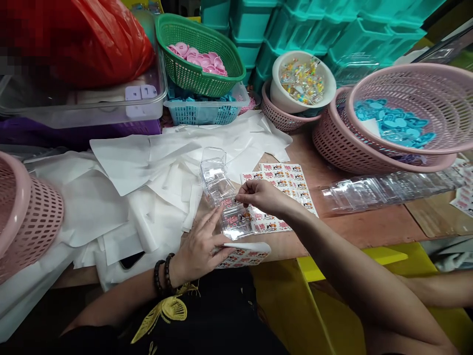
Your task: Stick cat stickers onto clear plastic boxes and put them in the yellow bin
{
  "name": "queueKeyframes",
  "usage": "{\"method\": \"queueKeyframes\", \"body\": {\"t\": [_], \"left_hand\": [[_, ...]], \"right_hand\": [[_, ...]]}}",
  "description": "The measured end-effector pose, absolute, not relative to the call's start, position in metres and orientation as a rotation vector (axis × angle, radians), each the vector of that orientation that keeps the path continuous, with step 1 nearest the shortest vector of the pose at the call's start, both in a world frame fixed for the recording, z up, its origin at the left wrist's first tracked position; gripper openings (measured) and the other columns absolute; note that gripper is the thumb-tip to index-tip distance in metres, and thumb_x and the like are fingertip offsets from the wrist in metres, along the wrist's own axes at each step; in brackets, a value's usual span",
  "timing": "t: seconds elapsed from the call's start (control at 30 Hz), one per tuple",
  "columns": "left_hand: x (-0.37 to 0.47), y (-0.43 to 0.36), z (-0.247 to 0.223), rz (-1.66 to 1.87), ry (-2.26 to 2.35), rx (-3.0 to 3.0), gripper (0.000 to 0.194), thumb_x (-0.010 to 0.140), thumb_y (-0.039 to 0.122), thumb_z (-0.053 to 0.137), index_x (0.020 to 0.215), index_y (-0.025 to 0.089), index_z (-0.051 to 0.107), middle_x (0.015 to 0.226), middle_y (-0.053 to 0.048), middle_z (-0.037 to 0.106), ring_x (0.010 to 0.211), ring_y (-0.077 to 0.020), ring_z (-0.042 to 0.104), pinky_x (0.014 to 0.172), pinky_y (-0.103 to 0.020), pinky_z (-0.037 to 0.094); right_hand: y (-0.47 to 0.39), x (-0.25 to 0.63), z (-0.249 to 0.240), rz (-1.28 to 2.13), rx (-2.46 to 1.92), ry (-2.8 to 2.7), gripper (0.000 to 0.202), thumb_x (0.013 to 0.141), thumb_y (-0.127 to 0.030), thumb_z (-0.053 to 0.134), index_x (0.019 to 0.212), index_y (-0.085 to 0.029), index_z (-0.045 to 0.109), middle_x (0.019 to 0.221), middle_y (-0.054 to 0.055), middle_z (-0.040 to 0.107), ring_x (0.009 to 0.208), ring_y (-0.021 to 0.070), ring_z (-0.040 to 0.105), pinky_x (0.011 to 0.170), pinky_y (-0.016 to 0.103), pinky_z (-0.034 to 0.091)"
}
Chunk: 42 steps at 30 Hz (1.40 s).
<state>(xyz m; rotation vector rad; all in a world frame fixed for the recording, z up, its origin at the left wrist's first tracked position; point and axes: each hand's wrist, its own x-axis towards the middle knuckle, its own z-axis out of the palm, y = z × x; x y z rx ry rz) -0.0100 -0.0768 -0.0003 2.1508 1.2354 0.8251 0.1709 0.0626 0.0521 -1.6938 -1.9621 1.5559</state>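
Note:
My left hand (201, 246), with dark beads at the wrist, holds a bent sticker sheet (246, 255) between thumb and palm. Its fingertips rest on the near clear plastic boxes. My right hand (254, 195) is pinched over the edge of a clear box (218, 180); a small printed sticker shows beneath its fingertips. Closer to me lies another clear box (236, 222) with a cat sticker on it. More sticker sheets (301, 190) with cats and pink lettering lie on the table under and right of my right hand.
White backing papers (125, 162) cover the table's left side. Pink baskets (406, 108) hold blue pieces above a row of clear boxes (384, 190). A green basket (199, 54) and a white bowl (303, 81) stand behind. Another person's arm (436, 291) shows at right.

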Motion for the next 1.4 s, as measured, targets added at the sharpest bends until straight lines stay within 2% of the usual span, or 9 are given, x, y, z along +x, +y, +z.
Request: {"method": "queueKeyframes", "body": {"t": [0.13, 0.27, 0.4, 0.6, 0.8, 1.03, 1.13, 1.27, 1.4], "left_hand": [[-0.011, -0.075, 0.003, 0.763, 1.228, 2.126, 0.017, 0.093, 0.026, 0.060, 0.097, 0.017, 0.074, 0.165, -0.013, 0.020, 0.148, -0.0351, 0.029, 0.116, -0.057, 0.036], [-0.015, -0.074, 0.005, 0.744, 1.213, 2.063, 0.016, 0.092, 0.026, 0.062, 0.095, 0.017, 0.074, 0.164, -0.014, 0.022, 0.149, -0.0369, 0.026, 0.115, -0.059, 0.035], [-0.024, -0.074, 0.013, 0.801, 1.134, 1.926, 0.014, 0.090, 0.027, 0.065, 0.090, 0.017, 0.075, 0.162, -0.015, 0.029, 0.145, -0.0354, 0.037, 0.113, -0.054, 0.040], [-0.035, -0.079, 0.022, 0.859, 1.150, 1.813, 0.012, 0.088, 0.026, 0.067, 0.089, 0.017, 0.076, 0.149, -0.018, 0.048, 0.138, -0.0322, 0.047, 0.110, -0.047, 0.046], [-0.042, -0.085, 0.024, 0.859, 1.156, 1.615, 0.015, 0.088, 0.030, 0.069, 0.085, 0.017, 0.075, 0.147, -0.014, 0.051, 0.130, -0.0302, 0.056, 0.109, -0.041, 0.049], [-0.057, -0.068, 0.037, 0.875, 1.198, 1.500, 0.021, 0.087, 0.039, 0.066, 0.090, 0.019, 0.074, 0.145, -0.012, 0.054, 0.134, -0.0325, 0.051, 0.092, -0.045, 0.060], [-0.055, -0.044, 0.039, 0.829, 1.162, 1.631, 0.023, 0.087, 0.042, 0.065, 0.090, 0.021, 0.075, 0.156, -0.007, 0.043, 0.144, -0.0334, 0.039, 0.108, -0.054, 0.048], [-0.034, -0.002, 0.037, 0.702, 1.091, 1.844, 0.021, 0.084, 0.039, 0.071, 0.093, 0.021, 0.077, 0.164, -0.001, 0.024, 0.152, -0.0342, 0.015, 0.123, -0.056, 0.019], [-0.009, 0.029, 0.035, 0.443, 1.175, 1.932, 0.021, 0.081, 0.037, 0.074, 0.089, 0.018, 0.078, 0.164, -0.004, 0.018, 0.151, -0.0416, 0.003, 0.122, -0.062, 0.008]], "right_hand": [[0.053, 0.164, 0.058, 1.014, -1.841, -2.344, 0.012, 0.083, -0.030, 0.066, 0.080, -0.019, 0.062, 0.066, 0.004, 0.066, 0.060, 0.0179, 0.059, 0.055, 0.029, 0.039], [0.047, 0.173, 0.067, 0.489, -1.995, -2.476, 0.043, 0.083, -0.042, 0.069, 0.117, -0.017, 0.059, 0.082, 0.011, 0.071, 0.079, 0.0306, 0.067, 0.065, 0.038, 0.045], [0.049, 0.173, 0.067, 0.746, -1.866, -2.341, 0.052, 0.081, -0.050, 0.068, 0.120, -0.016, 0.058, 0.109, 0.016, 0.070, 0.095, 0.0308, 0.067, 0.077, 0.042, 0.052], [0.047, 0.123, 0.054, 0.722, -1.730, -2.253, 0.104, 0.069, -0.063, 0.071, 0.146, -0.005, 0.033, 0.137, 0.028, 0.051, 0.124, 0.0422, 0.053, 0.096, 0.054, 0.049], [0.075, 0.132, 0.038, 1.164, -1.734, -1.901, 0.085, 0.069, -0.045, 0.070, 0.142, -0.013, 0.040, 0.136, 0.021, 0.055, 0.119, 0.0340, 0.057, 0.097, 0.046, 0.048], [0.103, 0.169, 0.024, 1.490, -1.786, -1.654, 0.040, 0.075, -0.044, 0.055, 0.102, -0.015, 0.065, 0.117, 0.016, 0.067, 0.102, 0.0304, 0.065, 0.076, 0.039, 0.055], [0.109, 0.170, 0.022, 1.377, -1.830, -1.709, 0.052, 0.073, -0.047, 0.062, 0.115, -0.016, 0.063, 0.129, 0.017, 0.062, 0.113, 0.0346, 0.060, 0.085, 0.044, 0.054], [0.125, 0.167, 0.027, 1.173, -1.787, -1.835, 0.081, 0.072, -0.035, 0.063, 0.148, -0.021, 0.040, 0.153, 0.012, 0.043, 0.135, 0.0340, 0.044, 0.107, 0.046, 0.043], [0.142, 0.172, 0.040, 1.181, -1.672, -2.066, 0.082, 0.071, -0.024, 0.061, 0.150, -0.020, 0.041, 0.147, 0.014, 0.051, 0.111, 0.0294, 0.064, 0.089, 0.041, 0.055]]}}
